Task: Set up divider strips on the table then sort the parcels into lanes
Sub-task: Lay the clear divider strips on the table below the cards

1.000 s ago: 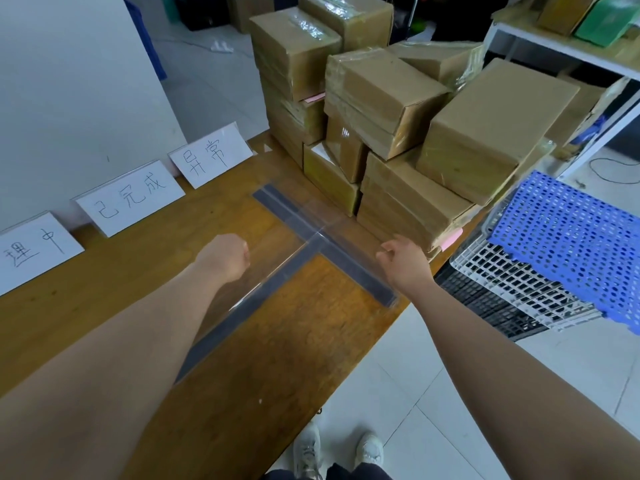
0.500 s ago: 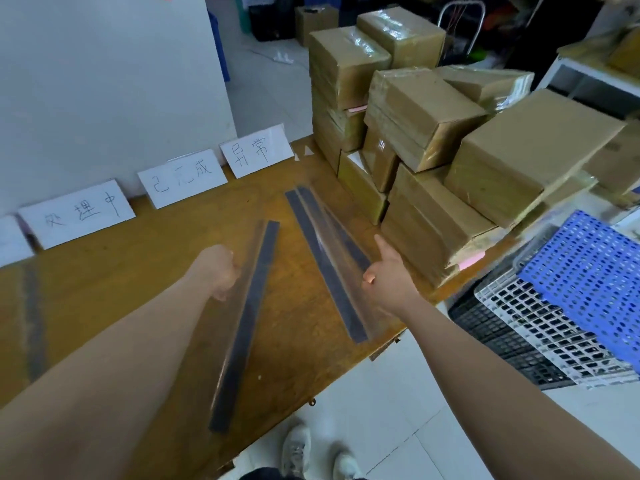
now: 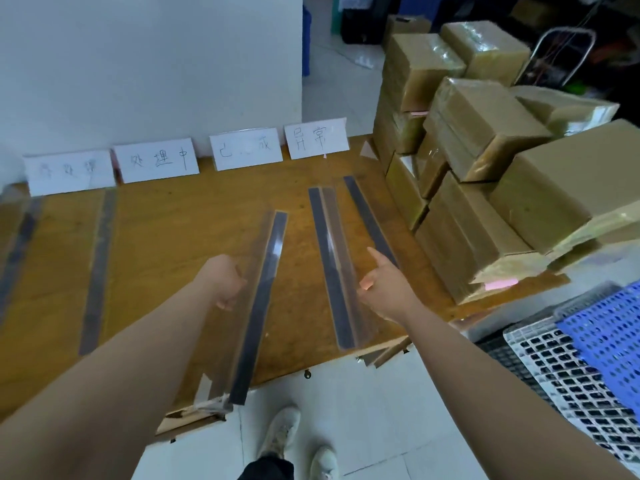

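My left hand (image 3: 225, 282) grips a clear divider strip with a dark band (image 3: 266, 289), which runs lengthwise from the table's front edge toward the wall. My right hand (image 3: 384, 289) rests with its forefinger straight against a second clear divider strip with two dark bands (image 3: 329, 258), lying on the wooden table (image 3: 166, 237) just right of the first. Two more strips lie at the left (image 3: 98, 268) and far left (image 3: 17, 244). Brown taped parcels (image 3: 485, 133) are stacked on the table's right end.
Four white cards with handwritten labels (image 3: 242, 150) lean against the white wall at the table's back. A blue perforated pallet (image 3: 609, 341) and white grid crates (image 3: 554, 368) lie on the floor to the right. My shoes (image 3: 280, 431) stand below the front edge.
The two strips, crossed in a T a second ago, now lie apart and roughly parallel. My left hand swung its strip leftward; the view shifted left, revealing more cards and strips.
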Available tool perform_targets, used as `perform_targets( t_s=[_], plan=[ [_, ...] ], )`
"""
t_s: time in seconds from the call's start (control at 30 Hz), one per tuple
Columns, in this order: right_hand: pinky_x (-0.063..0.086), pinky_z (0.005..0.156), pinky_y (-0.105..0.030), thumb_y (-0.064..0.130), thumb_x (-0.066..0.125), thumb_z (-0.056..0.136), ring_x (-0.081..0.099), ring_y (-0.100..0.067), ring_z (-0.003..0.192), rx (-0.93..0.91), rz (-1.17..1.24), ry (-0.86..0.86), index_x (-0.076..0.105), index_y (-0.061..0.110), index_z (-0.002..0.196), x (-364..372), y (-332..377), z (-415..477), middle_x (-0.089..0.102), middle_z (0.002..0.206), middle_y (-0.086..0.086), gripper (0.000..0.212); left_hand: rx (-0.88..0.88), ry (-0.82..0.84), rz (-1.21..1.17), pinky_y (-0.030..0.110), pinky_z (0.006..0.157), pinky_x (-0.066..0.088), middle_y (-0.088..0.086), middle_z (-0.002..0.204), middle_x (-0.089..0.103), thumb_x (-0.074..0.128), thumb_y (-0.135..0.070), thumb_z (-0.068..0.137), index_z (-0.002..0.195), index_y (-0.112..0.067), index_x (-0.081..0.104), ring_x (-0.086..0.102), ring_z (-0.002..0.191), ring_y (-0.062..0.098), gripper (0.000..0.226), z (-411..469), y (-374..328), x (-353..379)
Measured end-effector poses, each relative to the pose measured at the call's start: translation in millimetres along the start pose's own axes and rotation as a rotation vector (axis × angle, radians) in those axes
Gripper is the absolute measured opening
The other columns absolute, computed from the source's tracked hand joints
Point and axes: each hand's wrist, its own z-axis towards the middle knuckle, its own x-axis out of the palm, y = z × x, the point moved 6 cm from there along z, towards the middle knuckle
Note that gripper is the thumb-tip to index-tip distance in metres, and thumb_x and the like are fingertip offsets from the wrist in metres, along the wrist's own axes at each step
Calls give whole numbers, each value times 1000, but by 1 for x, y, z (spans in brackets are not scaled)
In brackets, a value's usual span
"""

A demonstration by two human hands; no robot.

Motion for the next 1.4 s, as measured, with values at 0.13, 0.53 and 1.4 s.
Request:
perform_targets(
  t_s=[0.13,0.53,1.4],
  plan=[
    [26,114,-27,15,59,93,25,-10,144,-43,-47,27,74,-2,99,7,7,7,42,150,-10,23,-20,-47,-14,42,63,62,20,82,71,52,-16,101,94,5,67,73,67,31,27,-9,14,4],
    [37,82,-21,13,40,103,53,-16,102,21,129,-74,52,11,135,25,29,43,60,124,-6,34,-101,-193,-55,34,60,60,13,73,69,47,-11,99,82,0,64,70,62,25,26,-4,38,-14],
    [46,80,-25,3,42,98,60,-24,103,221,135,-244,57,10,123,30,60,122,62,117,-10,30,-82,-210,-76,21,46,43,7,80,64,52,-12,97,96,-3,66,63,67,16,17,62,53,-63]
  ],
)
